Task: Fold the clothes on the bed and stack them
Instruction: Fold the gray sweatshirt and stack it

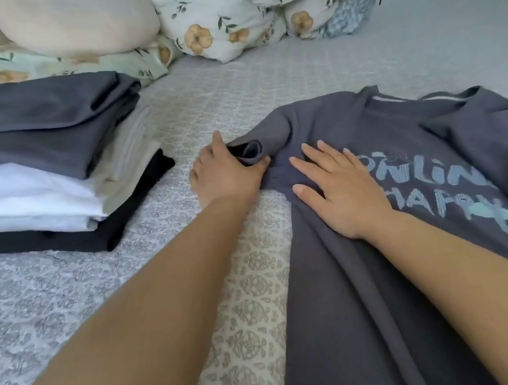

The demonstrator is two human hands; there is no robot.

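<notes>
Two hands are working a grey T-shirt (386,238) spread on the bed (214,98), right of centre.

The left hand (226,170) is pinching the sleeve (258,145) at the frame's middle, thumb over its cuff, while the right hand (341,185) is pressing flat beside it, fingers spread. The shirt's long axis is running from lower centre toward the upper right; the folded stack (42,166) is waiting at left, nearer the left hand, so the sleeve probably folds rightward.

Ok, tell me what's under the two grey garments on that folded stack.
Under the grey garments on the stack lie folded white pieces, a cream one, and a black garment at the bottom on the bedspread. Anything hidden deeper between the layers cannot be seen.
</notes>
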